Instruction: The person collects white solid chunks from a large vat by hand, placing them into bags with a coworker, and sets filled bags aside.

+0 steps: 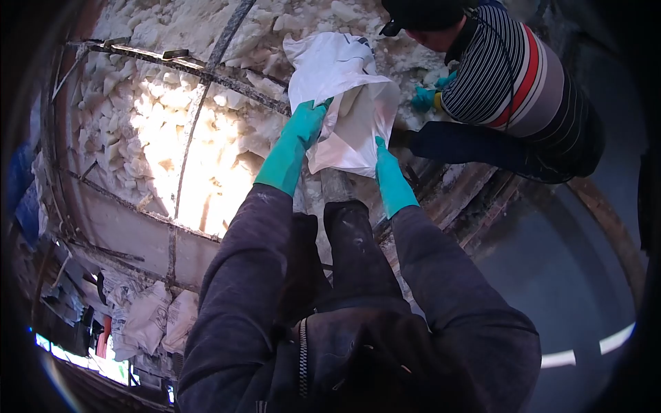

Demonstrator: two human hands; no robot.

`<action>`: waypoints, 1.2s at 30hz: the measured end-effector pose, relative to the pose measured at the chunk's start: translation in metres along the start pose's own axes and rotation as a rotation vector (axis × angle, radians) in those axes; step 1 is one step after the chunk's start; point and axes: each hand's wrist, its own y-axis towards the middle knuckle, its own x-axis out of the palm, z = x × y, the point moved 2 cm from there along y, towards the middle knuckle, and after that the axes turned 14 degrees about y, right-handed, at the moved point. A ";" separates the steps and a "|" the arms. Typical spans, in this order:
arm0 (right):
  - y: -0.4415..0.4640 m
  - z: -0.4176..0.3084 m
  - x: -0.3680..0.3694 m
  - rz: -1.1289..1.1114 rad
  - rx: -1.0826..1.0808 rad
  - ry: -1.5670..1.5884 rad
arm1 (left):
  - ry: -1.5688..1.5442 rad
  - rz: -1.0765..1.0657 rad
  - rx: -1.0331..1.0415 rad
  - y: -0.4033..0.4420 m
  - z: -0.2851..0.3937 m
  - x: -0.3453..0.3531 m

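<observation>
A white woven sack (323,69) is stretched out in front of me, its mouth spread toward my body. My left hand (306,124), in a long green rubber glove, grips the left side of the sack's rim. On the opposite side, my right hand (387,162), gloved the same way, is closed at the rim's right edge; its fingers are partly hidden by the sack. Pale, chunky lumps (268,27) lie heaped around and beyond the sack. What the sack holds, if anything, I cannot make out.
A co-worker in a striped shirt (509,76) bends close on the right, with a green-gloved hand (423,100) near the lumps. Metal bars (206,72) cross the heap on the left. Several white sacks (148,316) hang or lie at lower left. A grey surface (551,268) lies at right.
</observation>
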 end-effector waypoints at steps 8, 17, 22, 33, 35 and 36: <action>-0.004 0.004 -0.004 0.009 -0.010 0.004 | -0.189 0.029 0.070 0.016 -0.002 -0.005; 0.000 0.002 -0.001 0.016 -0.013 0.014 | -0.309 0.037 -0.024 0.020 -0.010 -0.001; 0.003 0.001 0.003 0.023 -0.025 0.025 | -0.439 0.048 -0.027 0.046 0.001 -0.010; 0.003 -0.005 0.007 0.096 -0.046 0.036 | -0.048 0.052 -0.005 0.043 0.111 -0.079; -0.001 -0.005 0.005 0.064 -0.078 0.057 | -0.099 0.049 -0.043 0.060 0.091 -0.067; -0.008 -0.007 0.006 0.050 -0.090 0.064 | 0.053 0.093 -0.003 0.069 0.083 -0.064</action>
